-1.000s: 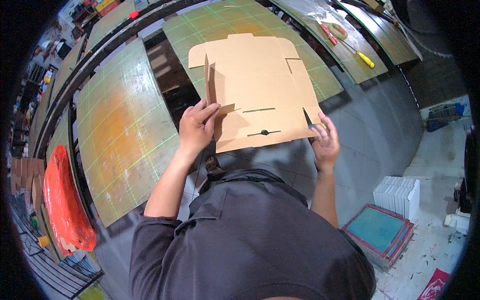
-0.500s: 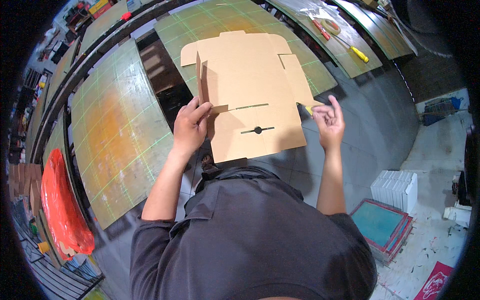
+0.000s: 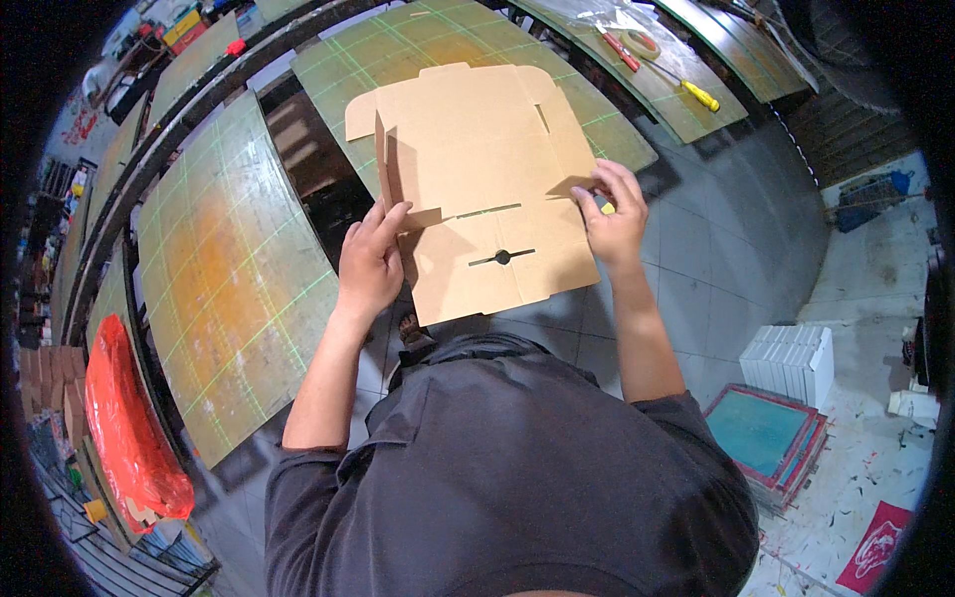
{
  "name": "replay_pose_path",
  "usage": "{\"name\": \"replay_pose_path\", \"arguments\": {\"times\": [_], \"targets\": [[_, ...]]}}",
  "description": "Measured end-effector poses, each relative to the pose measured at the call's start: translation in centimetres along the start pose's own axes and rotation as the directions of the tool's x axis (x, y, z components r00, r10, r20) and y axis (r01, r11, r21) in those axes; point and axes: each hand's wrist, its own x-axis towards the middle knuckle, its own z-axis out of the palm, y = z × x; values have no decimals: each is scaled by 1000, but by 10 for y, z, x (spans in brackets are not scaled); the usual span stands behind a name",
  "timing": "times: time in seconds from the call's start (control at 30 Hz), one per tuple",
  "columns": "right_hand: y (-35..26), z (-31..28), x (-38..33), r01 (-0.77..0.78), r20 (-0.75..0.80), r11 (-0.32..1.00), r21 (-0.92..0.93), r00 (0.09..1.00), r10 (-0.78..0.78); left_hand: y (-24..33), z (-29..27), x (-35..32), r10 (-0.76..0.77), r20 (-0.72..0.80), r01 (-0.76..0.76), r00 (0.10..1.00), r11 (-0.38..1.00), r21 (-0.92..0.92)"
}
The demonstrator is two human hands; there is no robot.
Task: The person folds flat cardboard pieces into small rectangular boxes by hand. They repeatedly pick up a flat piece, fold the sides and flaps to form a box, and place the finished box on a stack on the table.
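Observation:
A flat brown cardboard box blank (image 3: 477, 149) with slots and cut flaps lies before me, its far part over a green-lined board. The left side panel stands folded up, and its small end flap turns inward. My left hand (image 3: 372, 257) is closed on the near end of that panel, fingers at the flap. At the right edge, my right hand (image 3: 615, 217) pinches the small right flap (image 3: 571, 187), which is bent inward over the blank. A bit of yellow shows beside the right fingers; what it is I cannot make out.
Beyond, a board holds a yellow-handled screwdriver (image 3: 700, 97), a red-handled tool (image 3: 621, 50) and a tape roll (image 3: 644, 44). Another worn board (image 3: 219, 269) is at left, with a red plastic bag (image 3: 129, 418). Framed screens (image 3: 761, 438) and a white stack (image 3: 788, 364) sit lower right.
My right hand has moved in from the right and closed on the right flap, which now folds inward. My left hand stays on the raised left panel.

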Motion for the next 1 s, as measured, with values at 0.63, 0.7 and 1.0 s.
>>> {"name": "replay_pose_path", "arguments": {"times": [0.63,0.7,1.0], "targets": [[6,-11,5,-263,294,848,460,946,134,8,-25,2,40,272,-33,962,999,-31],[15,-27,9,-430,454,697,574,875,166,11,-20,3,11,243,-3,970,999,-35],[4,4,-7,-1,43,998,69,999,-2,33,19,15,-355,-212,330,911,933,-145]]}}
